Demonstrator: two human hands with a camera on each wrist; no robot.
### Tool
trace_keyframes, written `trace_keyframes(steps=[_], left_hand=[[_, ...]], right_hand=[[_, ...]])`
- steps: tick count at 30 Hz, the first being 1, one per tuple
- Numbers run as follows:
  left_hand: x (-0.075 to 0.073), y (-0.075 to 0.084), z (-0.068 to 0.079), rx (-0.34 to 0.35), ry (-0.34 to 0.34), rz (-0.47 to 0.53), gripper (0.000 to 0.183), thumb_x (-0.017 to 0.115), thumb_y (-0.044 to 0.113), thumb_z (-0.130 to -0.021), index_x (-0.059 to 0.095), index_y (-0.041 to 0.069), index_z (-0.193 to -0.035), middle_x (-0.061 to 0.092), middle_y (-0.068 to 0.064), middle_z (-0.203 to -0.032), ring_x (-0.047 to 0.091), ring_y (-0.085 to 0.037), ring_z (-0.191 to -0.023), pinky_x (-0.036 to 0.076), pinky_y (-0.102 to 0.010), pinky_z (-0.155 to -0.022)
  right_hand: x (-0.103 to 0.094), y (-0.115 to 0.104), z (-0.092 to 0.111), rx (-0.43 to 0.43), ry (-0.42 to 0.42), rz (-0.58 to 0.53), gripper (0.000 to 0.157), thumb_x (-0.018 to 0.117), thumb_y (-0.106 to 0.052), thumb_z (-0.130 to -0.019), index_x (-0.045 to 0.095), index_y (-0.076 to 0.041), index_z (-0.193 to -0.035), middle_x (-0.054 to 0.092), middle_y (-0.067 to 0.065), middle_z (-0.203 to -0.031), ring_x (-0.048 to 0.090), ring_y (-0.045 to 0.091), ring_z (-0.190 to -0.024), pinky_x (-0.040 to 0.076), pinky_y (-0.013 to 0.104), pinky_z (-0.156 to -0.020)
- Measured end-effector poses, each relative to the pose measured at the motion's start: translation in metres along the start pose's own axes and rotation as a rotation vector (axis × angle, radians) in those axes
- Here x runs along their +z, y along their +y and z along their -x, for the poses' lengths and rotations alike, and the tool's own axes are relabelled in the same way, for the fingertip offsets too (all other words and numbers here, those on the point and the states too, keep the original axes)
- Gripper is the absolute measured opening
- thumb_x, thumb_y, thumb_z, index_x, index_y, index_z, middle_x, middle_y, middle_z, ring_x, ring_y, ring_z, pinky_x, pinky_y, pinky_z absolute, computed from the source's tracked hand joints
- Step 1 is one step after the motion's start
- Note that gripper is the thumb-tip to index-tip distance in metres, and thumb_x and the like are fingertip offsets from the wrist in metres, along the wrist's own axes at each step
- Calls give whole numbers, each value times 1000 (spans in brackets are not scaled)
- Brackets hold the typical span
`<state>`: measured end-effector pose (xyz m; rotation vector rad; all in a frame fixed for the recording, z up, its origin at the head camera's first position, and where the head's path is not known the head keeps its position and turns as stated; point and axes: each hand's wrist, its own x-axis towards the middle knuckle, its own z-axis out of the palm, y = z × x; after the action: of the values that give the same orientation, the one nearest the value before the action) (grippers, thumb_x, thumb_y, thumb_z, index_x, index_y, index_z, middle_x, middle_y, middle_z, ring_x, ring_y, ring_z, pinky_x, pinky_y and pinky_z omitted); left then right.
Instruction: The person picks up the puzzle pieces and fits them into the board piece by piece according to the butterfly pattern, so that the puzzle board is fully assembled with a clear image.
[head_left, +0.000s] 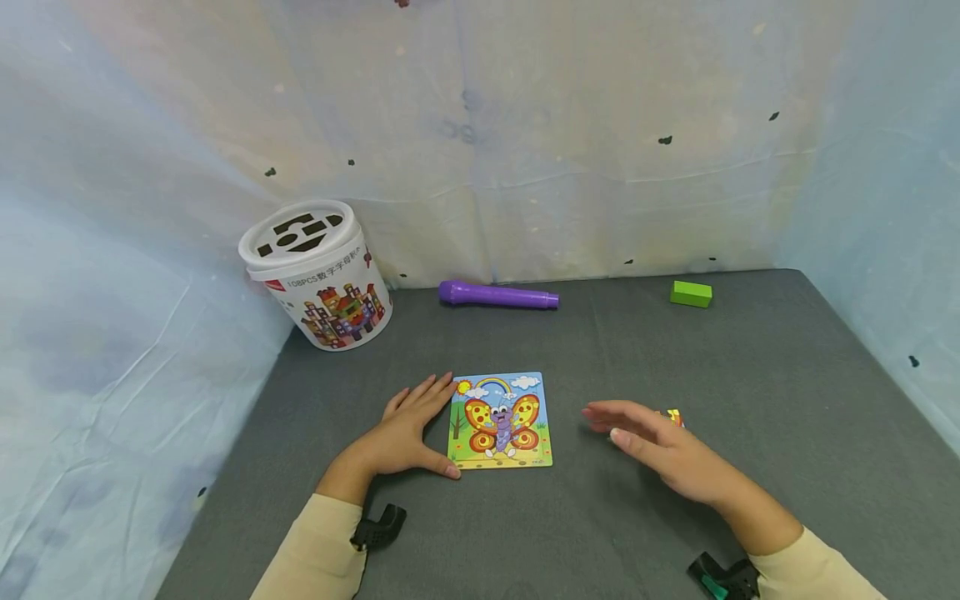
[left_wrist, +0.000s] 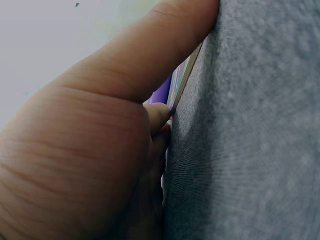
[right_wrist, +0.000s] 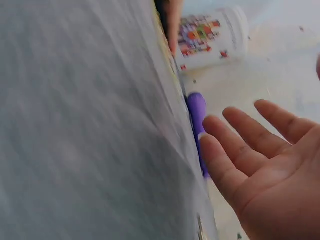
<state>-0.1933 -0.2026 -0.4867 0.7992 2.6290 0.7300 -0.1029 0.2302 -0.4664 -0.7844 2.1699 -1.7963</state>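
A square butterfly picture puzzle lies flat on the grey table. Spread along its left side is my left hand, with the index fingertip at the upper left corner and the thumb at the lower left one. The left wrist view shows the thumb low over the cloth and the puzzle's thin edge beyond it. To the right of the puzzle, apart from it, my right hand hovers with loosely extended fingers and holds nothing. Behind that hand a small red and yellow piece peeks out, mostly hidden.
At the back left stands a white bucket with a slotted lid and printed blocks. A purple toy microphone lies along the back edge, and a green block sits at the back right. Pale cloth walls enclose the table.
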Motion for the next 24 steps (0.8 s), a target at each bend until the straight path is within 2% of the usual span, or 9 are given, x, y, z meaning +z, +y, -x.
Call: trace_keyframes(steps=[3, 7, 10, 14, 17, 24], left_hand=[[0, 0, 0, 1, 2, 0, 140, 94, 72, -70, 19, 23, -177, 10, 4, -181, 1, -25, -166, -3, -62, -126], [0, 0, 0, 3, 2, -4, 140, 94, 72, -69, 19, 23, -177, 9, 4, -181, 1, -25, -166, -3, -62, -126], [0, 0, -1, 4, 2, -6, 140, 94, 72, -69, 19, 23, -177, 9, 4, -181, 1, -25, -166, -3, -62, -126], [-1, 1, -1, 3, 3, -4, 140, 95, 71, -69, 20, 23, -177, 10, 4, -181, 1, -25, -166, -3, -62, -126], [-1, 1, -1, -1, 1, -3, 140, 95, 71, -69, 20, 23, -177, 9, 5, -181, 1, -24, -166, -3, -61, -126], [-1, 2, 0, -2, 4, -7, 140, 95, 72, -69, 20, 22, -177, 10, 4, -181, 2, -25, -166, -3, -62, -126]], right_hand=[[-14, -2, 3, -28, 9, -52, 44, 35, -5, -119, 47, 3, -160, 51, 31, -156, 60, 39, -138, 52, 35, -108], [-31, -5, 9, -43, 18, -117, 50, 20, -14, -121, 45, -2, -163, 52, 28, -157, 61, 38, -136, 53, 38, -105], [-44, -4, 13, -84, 19, -176, 55, 12, -19, -121, 41, 2, -164, 51, 26, -157, 60, 37, -136, 53, 39, -105], [-61, -2, 19, -136, 22, -240, 59, 7, -22, -121, 37, 5, -165, 51, 23, -158, 59, 34, -136, 52, 39, -106], [-72, 2, 23, -142, 43, -262, 60, 7, -24, -121, 39, 2, -165, 52, 19, -158, 59, 30, -136, 52, 37, -106], [-91, 9, 31, -89, 134, -188, 59, 10, -26, -121, 42, -3, -165, 57, 14, -154, 61, 26, -133, 53, 34, -102]])
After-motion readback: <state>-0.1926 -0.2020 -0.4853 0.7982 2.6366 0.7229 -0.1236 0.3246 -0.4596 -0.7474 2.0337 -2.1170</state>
